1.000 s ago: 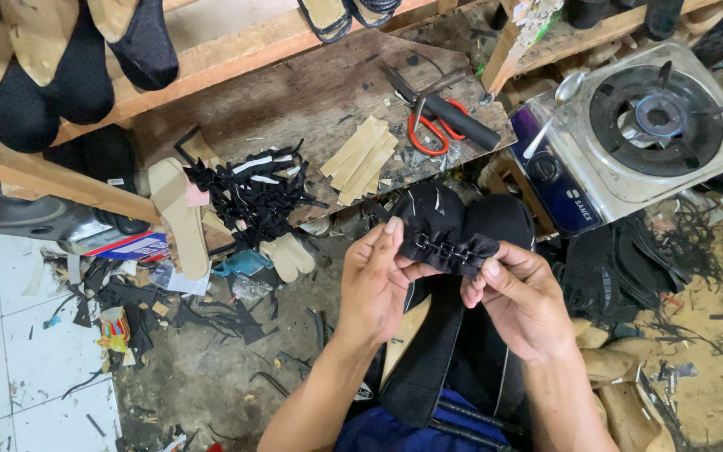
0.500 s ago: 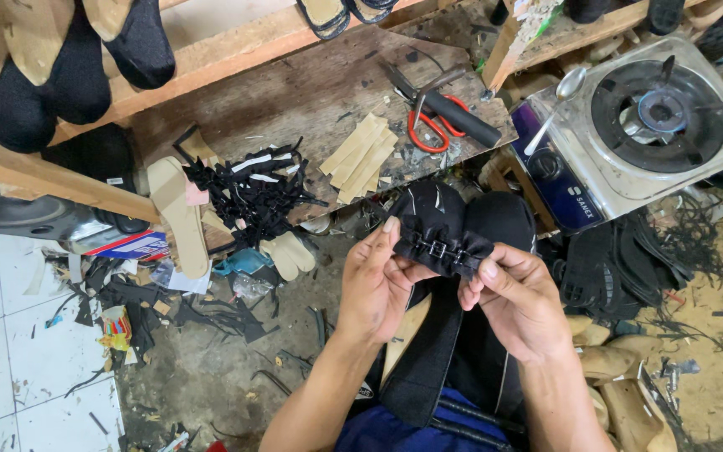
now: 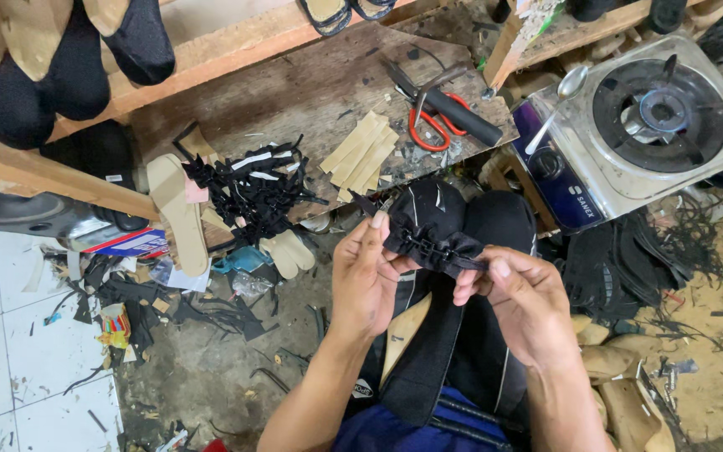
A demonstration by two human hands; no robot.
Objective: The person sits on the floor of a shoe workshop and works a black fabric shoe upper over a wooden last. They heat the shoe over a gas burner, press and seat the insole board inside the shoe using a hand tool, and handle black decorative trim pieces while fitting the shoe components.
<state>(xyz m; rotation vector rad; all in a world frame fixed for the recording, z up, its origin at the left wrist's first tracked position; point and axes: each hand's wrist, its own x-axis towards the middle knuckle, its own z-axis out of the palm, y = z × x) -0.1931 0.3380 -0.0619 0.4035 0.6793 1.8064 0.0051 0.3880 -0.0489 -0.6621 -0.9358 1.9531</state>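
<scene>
Pinching the black gathered strap [image 3: 438, 249] over the shoe upper [image 3: 428, 213], left hand [image 3: 367, 280] and right hand [image 3: 519, 303] fingers clamped, should keep pleats even.

Both forearms are bare to the elbow, with no sleeves, watch or gloves on them. The left hand [image 3: 367, 280] and right hand [image 3: 522, 303] wear no rings, and the nails are short. Dark blue cloth trousers [image 3: 395, 427] cover the lap, with a black seam band across them.
</scene>
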